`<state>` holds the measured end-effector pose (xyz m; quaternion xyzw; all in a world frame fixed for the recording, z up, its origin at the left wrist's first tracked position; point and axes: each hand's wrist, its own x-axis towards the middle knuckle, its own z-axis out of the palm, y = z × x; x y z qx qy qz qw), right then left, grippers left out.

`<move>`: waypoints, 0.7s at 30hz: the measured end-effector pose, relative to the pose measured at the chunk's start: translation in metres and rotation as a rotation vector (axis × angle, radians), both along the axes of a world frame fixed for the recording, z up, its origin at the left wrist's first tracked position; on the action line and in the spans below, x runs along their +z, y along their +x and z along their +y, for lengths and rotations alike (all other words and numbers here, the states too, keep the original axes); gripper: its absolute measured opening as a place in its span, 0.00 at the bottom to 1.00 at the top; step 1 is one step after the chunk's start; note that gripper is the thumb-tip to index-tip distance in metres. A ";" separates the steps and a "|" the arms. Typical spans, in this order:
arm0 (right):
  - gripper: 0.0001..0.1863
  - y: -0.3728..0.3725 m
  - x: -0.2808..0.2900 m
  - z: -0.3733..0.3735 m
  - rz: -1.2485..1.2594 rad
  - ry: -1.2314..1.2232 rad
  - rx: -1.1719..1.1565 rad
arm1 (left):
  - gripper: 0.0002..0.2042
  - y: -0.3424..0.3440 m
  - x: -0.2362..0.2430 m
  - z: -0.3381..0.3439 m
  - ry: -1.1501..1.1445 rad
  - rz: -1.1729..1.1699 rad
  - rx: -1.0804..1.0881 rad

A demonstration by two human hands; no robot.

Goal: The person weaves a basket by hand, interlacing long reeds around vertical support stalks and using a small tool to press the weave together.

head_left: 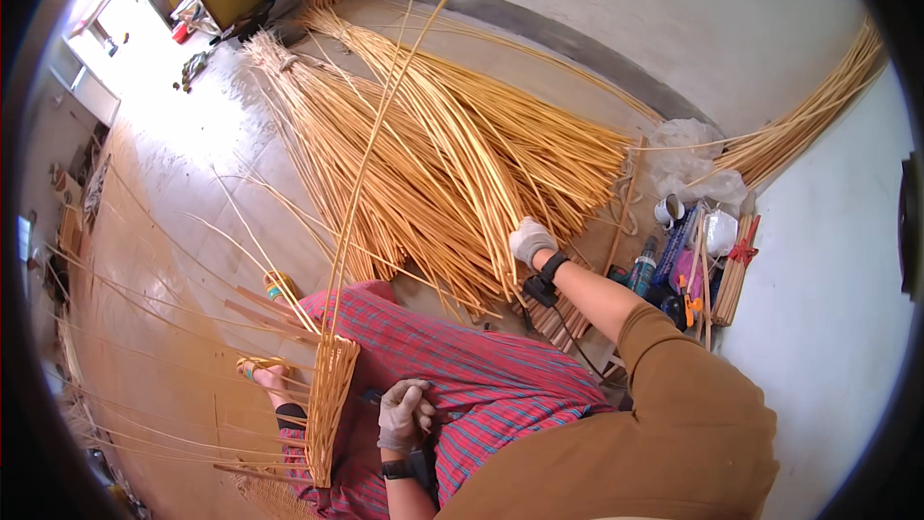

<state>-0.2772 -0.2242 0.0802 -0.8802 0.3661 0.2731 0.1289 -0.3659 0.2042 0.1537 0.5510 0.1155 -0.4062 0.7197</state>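
My right hand [531, 241], in a pale work glove, reaches out to the butt ends of a large pile of peeled wicker rods [452, 173] on the floor. Its fingers close on rods at the pile's edge; exactly how many is hidden. My left hand [405, 414], gloved too, rests over my lap with its fingers curled in; what they hold, if anything, I cannot make out. Beside it, against my leg, stands a partly woven wicker piece [332, 404]. Long loose rods fan out from it to the left, and one tall rod [371, 164] rises past the pile.
At the right lie a spray can [643, 268], a tape roll [668, 210], orange-handled cutters [689, 300], a red-tied bundle of sticks [737, 270] and clear plastic bags [688, 159]. Another rod bundle [808, 125] leans on the wall. A checked cloth [462, 356] covers my legs.
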 end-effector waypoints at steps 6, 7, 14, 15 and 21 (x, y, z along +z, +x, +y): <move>0.22 0.000 0.054 -0.049 0.015 0.000 -0.067 | 0.10 -0.002 0.001 0.001 -0.049 0.024 0.032; 0.22 0.000 0.061 -0.058 0.050 -0.027 -0.045 | 0.10 -0.002 0.000 0.001 -0.051 0.023 0.036; 0.15 0.003 0.042 -0.088 0.267 -0.219 0.528 | 0.11 -0.005 -0.006 0.002 -0.091 0.025 0.059; 0.16 0.006 0.039 -0.085 0.295 -0.213 0.561 | 0.11 -0.006 -0.007 0.004 -0.088 0.026 0.065; 0.08 0.013 0.022 -0.076 0.343 -0.226 0.893 | 0.11 -0.008 -0.011 0.009 -0.104 0.025 0.087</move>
